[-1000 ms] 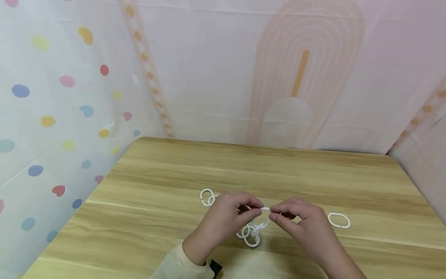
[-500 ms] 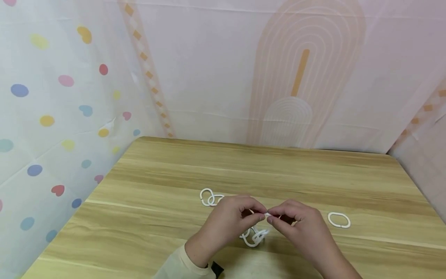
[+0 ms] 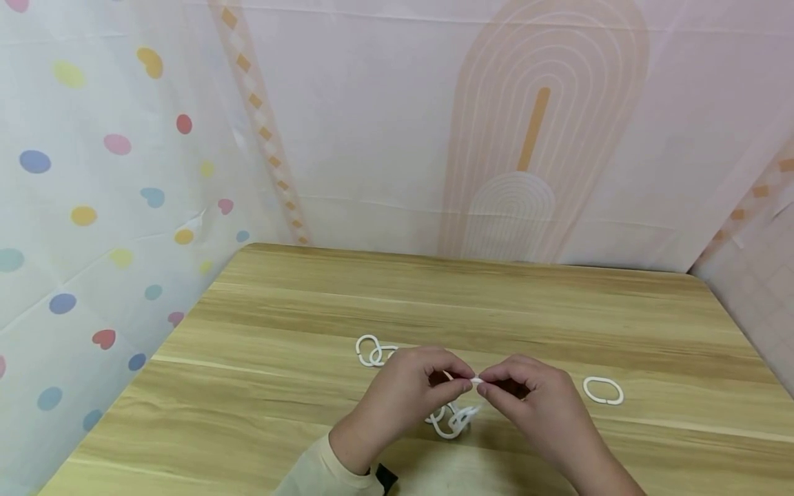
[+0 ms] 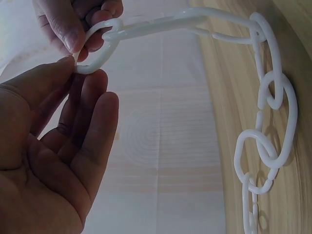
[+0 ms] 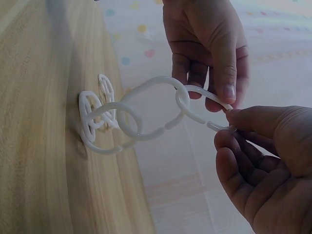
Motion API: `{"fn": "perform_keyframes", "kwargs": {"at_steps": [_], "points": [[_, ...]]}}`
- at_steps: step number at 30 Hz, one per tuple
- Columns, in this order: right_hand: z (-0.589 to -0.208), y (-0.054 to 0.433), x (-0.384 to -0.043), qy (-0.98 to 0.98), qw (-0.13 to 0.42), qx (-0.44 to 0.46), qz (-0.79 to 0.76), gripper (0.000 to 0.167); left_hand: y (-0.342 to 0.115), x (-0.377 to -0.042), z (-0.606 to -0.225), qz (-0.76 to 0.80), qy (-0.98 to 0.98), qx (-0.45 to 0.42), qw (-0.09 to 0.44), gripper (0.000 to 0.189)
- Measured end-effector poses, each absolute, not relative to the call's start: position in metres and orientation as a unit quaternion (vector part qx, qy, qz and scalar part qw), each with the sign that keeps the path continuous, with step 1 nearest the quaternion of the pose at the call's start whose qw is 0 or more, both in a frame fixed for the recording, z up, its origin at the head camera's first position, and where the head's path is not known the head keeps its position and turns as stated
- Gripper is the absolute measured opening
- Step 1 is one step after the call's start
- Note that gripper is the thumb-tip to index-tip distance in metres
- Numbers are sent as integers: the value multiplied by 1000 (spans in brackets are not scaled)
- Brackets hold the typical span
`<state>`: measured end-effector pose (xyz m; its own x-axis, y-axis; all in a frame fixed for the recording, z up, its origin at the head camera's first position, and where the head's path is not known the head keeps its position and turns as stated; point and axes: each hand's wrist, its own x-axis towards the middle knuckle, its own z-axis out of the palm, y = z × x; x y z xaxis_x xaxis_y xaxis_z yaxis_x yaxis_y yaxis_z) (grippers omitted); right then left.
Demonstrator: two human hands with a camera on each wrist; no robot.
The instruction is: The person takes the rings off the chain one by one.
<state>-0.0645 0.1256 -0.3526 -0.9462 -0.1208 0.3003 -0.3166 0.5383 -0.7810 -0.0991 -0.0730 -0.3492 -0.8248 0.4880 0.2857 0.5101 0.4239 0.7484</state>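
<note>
A white plastic chain link point(image 5: 209, 95) is pinched at its end between the fingertips of both hands. My left hand point(image 3: 403, 389) holds it from the left and my right hand point(image 3: 540, 396) from the right, fingertips nearly meeting. A small split shows in its lower side in the right wrist view. From this link a chain point(image 4: 156, 27) of several joined white links hangs down to the wooden table, where its lower links point(image 3: 449, 424) lie bunched below the hands. In the head view most of the held link is hidden by the fingers.
Two joined white links point(image 3: 368, 350) lie on the table left of the hands, partly behind the left hand. A single oval link point(image 3: 603, 390) lies to the right. The wooden table point(image 3: 434, 289) ends at a patterned cloth backdrop point(image 3: 372, 138).
Over the last second the hands have drawn closer together, and the held link, earlier seen as an arch between them, now shows as a short white bit. In the last half second little moves.
</note>
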Motion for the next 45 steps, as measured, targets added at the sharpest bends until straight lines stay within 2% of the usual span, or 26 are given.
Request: {"fn": "perform_keyframes", "kwargs": {"at_steps": [7,15,22,31,45], "points": [[-349,129,-66,-876,109,100,459,16,-76,-101,-350,-447,-848,-285,12,4],[-348,132,-68,-864,90,81,489,9,-77,-101,-350,-462,-847,-264,-4,3],[-349,135,-69,-856,109,73,501,6,-77,-102,-351,-470,-844,-259,-15,13],[-348,133,-71,-844,111,53,523,5,-77,-101,-350,-464,-851,-245,-25,9],[-349,134,-70,-827,129,38,546,7,-76,-101,-348,-442,-865,-238,4,2]]}}
